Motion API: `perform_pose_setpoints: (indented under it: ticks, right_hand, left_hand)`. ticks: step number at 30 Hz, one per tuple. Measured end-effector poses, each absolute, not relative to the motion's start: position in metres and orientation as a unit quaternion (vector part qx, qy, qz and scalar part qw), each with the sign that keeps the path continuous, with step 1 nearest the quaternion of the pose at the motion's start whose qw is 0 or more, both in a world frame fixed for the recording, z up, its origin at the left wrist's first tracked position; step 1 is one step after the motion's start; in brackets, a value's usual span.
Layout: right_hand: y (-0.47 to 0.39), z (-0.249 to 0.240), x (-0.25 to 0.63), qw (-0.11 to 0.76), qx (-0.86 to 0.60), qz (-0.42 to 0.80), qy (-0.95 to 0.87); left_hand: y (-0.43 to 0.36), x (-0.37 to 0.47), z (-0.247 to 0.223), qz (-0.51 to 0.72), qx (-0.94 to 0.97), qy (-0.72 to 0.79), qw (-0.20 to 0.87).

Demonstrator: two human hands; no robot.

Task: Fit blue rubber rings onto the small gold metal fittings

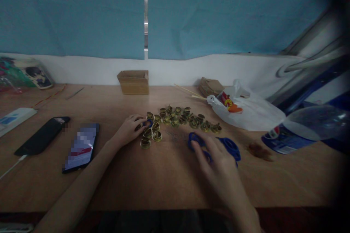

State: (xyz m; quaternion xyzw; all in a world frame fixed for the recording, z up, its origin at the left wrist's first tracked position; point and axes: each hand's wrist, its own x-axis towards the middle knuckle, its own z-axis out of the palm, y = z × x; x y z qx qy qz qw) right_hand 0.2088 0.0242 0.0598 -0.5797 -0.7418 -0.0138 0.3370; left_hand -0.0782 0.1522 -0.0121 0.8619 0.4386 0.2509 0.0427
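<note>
My left hand [130,130] reaches to the left end of a group of small round gold-coloured metal pieces [157,136]. Its fingers close around one such piece, partly hidden under them, with a bit of blue [148,123] showing at the fingertips. To the right of the group, my right hand [216,154] curls its fingers over a thin blue ring [193,141], apparently pinching it just above the table. More blue rings [231,147] lie beside that hand, partly covered by it. Several gold pieces stand in loose rows between and beyond my hands.
A lit phone [81,147] and a black device [42,136] with a white cable lie left. An open cardboard box [134,82] stands by the wall. At right are a white plastic bag [254,111], a tilted bottle [303,129] with a blue label, and a brown patch [259,151].
</note>
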Motion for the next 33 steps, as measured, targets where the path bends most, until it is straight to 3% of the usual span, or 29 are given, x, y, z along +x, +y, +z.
perform_pose_setpoints:
  ticks: [5, 9, 15, 21, 24, 28, 33]
  right_hand:
    - [0.025, 0.077, 0.272, 0.351, -0.697, -0.136, -0.61]
    - [0.03, 0.062, 0.293, 0.306, -0.681, -0.109, -0.657]
    - [0.031, 0.056, 0.286, 0.328, -0.678, -0.092, -0.652]
    - [0.015, 0.067, 0.256, 0.42, -0.68, -0.156, -0.581]
    - [0.004, 0.058, 0.222, 0.464, -0.655, -0.073, -0.592]
    - [-0.006, 0.029, 0.182, 0.408, -0.589, 0.104, -0.69]
    - [-0.007, 0.002, 0.178, 0.397, -0.596, 0.09, -0.692]
  left_hand:
    - [0.154, -0.079, -0.017, 0.25, 0.85, 0.462, 0.045]
    - [0.154, -0.077, -0.02, 0.265, 0.837, 0.477, 0.041]
    - [0.152, -0.073, -0.008, 0.32, 0.803, 0.502, 0.019]
    - [0.118, -0.047, 0.011, 0.432, 0.786, 0.443, 0.011]
    - [0.089, -0.019, 0.011, 0.42, 0.848, 0.324, 0.016]
    - [0.066, 0.008, 0.005, 0.371, 0.906, 0.2, 0.033]
    - [0.069, 0.01, -0.002, 0.373, 0.9, 0.216, 0.071]
